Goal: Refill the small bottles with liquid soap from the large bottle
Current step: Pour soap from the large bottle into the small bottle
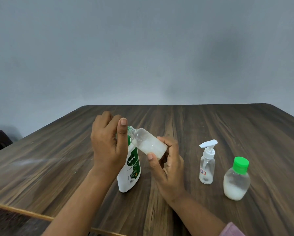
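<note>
Small bottle [149, 143] is off the counter [211, 125], pinched in the right hand [166, 166], thumb on its near side, fingers round the base. It is clear, tilted, with the open neck pointing up and left. There is no cap on it, and white soap sits in the lower end.

The neck lies just beside the left hand [107, 142], close to the thumb tip. The left hand is raised with its back to the camera, fingers curled away and thumb up. Cannot tell if it holds anything, as the fingers hide it.

Large bottle [129, 167] is white with a green label and stands upright on the counter, right behind the left hand and under the small bottle. Its top is hidden by the hand.

To the right is the pump bottle [206, 164], upright and clear with a white pump head, a little white at the bottom and a small label. Nearer and further right is the green-cap bottle [236, 181], upright, capped and partly filled with white. The two stand near each other, not touching, and apart from the hands.

The counter is dark wood grain with a grey wall [142, 48] behind. A pink sleeve [231, 229] shows at the right forearm, at the bottom edge.
</note>
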Tool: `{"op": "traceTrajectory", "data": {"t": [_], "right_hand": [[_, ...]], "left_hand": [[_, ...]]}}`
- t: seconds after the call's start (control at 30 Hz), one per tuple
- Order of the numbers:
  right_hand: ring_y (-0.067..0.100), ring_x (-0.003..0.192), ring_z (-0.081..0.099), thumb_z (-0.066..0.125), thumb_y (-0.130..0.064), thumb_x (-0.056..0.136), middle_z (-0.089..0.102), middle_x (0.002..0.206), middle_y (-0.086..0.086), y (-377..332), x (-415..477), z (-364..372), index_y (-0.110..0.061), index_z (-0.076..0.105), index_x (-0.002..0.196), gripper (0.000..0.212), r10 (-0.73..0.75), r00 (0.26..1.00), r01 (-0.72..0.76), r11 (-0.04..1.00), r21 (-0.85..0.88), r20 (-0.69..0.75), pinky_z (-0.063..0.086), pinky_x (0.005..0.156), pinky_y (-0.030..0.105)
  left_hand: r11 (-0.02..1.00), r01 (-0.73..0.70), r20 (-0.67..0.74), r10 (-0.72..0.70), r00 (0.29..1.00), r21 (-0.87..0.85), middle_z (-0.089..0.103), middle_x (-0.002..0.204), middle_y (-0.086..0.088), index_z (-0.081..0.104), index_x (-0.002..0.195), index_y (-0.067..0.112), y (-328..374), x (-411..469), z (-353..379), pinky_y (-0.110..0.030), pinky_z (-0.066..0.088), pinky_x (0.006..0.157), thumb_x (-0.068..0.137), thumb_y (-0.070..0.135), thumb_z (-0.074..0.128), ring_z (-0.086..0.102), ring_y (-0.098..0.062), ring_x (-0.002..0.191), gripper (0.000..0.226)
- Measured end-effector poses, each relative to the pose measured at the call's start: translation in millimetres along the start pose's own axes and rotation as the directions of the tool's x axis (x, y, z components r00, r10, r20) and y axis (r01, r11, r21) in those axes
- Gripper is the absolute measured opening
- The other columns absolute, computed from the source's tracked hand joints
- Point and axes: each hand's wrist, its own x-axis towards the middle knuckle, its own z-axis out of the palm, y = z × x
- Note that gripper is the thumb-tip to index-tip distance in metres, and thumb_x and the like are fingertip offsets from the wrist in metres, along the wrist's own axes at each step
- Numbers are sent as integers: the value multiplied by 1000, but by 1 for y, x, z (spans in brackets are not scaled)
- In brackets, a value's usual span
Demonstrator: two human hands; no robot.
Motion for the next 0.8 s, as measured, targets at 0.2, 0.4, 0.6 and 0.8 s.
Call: {"op": "traceTrajectory", "data": {"t": [0.2, 0.4, 0.6, 0.8], "right_hand": [[8, 75, 58, 49, -53, 91, 51, 95, -20, 0, 1, 1, -23, 42, 117, 40, -5, 1000, 5, 1000, -9, 2, 48, 51, 21], [4, 77, 59, 49, -52, 91, 52, 97, -23, 0, 1, 1, -21, 42, 116, 40, -5, 1000, 5, 1000, -4, 12, 46, 54, 13], [3, 77, 59, 48, -53, 91, 53, 92, -12, -2, 0, 1, -19, 43, 115, 42, -3, 1000, 3, 1000, 15, -4, 43, 56, 8], [8, 81, 60, 50, -52, 91, 51, 99, -21, 0, 1, 1, -23, 42, 117, 40, 6, 1000, -6, 1000, 8, 2, 46, 57, 13]], "left_hand": [[999, 18, 20, -17, 1000, -33, 41, 59, -11, 55, 58, -3, 0, 10, -3, -40, 34, 52, 100, 34, 30, 41, -27, 58, 62], [1000, 15, -3, -15, 1000, -17, 40, 60, -7, 55, 58, -2, 1, 7, -1, -35, 32, 54, 100, 34, 30, 40, -23, 60, 61], [1000, 12, -10, -12, 1000, 9, 36, 63, -1, 52, 57, -1, 0, -2, 0, -31, 30, 57, 100, 32, 31, 38, -20, 61, 58], [1000, 0, 28, 0, 1000, 0, 40, 61, -6, 52, 58, -1, 3, 9, -2, -33, 31, 55, 100, 39, 27, 39, -22, 60, 63]]}}
